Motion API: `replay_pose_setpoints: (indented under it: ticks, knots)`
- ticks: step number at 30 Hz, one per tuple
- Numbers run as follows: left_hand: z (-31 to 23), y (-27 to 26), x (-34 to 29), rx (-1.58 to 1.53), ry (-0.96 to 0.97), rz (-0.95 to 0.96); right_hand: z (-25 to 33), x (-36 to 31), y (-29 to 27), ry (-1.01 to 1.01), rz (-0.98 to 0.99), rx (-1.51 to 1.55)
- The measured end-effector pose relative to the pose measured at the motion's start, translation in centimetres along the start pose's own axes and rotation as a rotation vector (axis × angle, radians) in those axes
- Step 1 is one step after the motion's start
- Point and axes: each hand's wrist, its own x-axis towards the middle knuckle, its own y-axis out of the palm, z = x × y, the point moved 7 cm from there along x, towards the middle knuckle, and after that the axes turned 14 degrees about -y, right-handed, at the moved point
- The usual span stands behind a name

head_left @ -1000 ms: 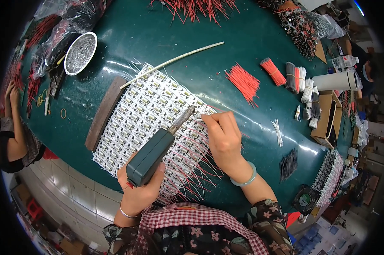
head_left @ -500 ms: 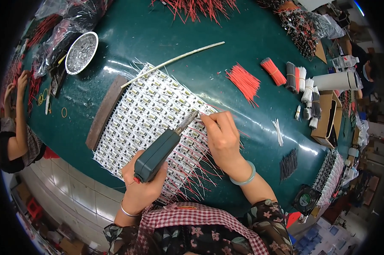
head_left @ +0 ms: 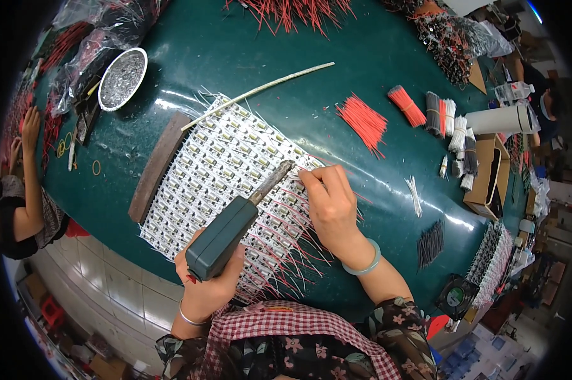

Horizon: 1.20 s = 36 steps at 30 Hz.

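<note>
We see a brightly lit middle, with white glare streaking the green tabletop (head_left: 191,50) and sheen on the floor tiles (head_left: 118,285). Fisheye curvature bends edges toward the black rim, where surroundings look dimmer and softer.

Iron (head_left: 217,237) had a matt plastic body; its barrel (head_left: 270,182) was dull, rough, scorched-looking metal. Boards (head_left: 200,174) looked smooth, white. Bar (head_left: 159,168) left of them looked like wood: brown, matt, slightly rough. Table (head_left: 260,47) was smooth, glossy, throwing light streaks. Bowl (head_left: 146,68), far left, looked plastic with a smooth white rim; contents (head_left: 120,81) were crinkly, silvery. Bags (head_left: 102,31) beyond were clear, creased, shiny plastic. Box (head_left: 486,171) on the right was matt cardboard. Right bracelet (head_left: 369,266) looked stone-like, polished; left bangle (head_left: 189,320) was shiny metal. Apron (head_left: 279,320), near side, was matt checked cloth. Floor (head_left: 111,272) was glossy tile.
</note>
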Motion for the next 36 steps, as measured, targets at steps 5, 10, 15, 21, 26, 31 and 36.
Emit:
replay_pose_setpoints:
  ticks: [5,10,15,21,26,31,36]
  knots:
    - [0.6,-0.1,-0.3,0.004,-0.032,0.011,0.1,0.1,-0.2,-0.001,-0.004,-0.002]
    - [0.2,-0.4,-0.6,0.048,0.031,0.005,1.2,0.1,-0.9,-0.017,-0.047,0.028]
    - [0.8,-0.7,-0.9,0.002,-0.022,0.016,1.6,-0.4,-0.1,-0.009,-0.022,0.060]
    - [1.8,-0.6,-1.2,-0.007,-0.085,0.035,1.5,-0.6,0.3,-0.016,-0.016,0.053]
    - [2.8,-0.4,-1.3,-0.016,-0.118,0.038,1.6,-0.6,0.3,-0.015,-0.009,0.054]
    - [2.6,-0.4,-1.2,0.035,-0.133,0.055,1.8,-0.5,0.2,-0.020,0.006,0.041]
    - [2.2,-0.5,-1.2,0.074,-0.089,0.044,1.8,-0.4,0.2,-0.022,0.008,0.035]
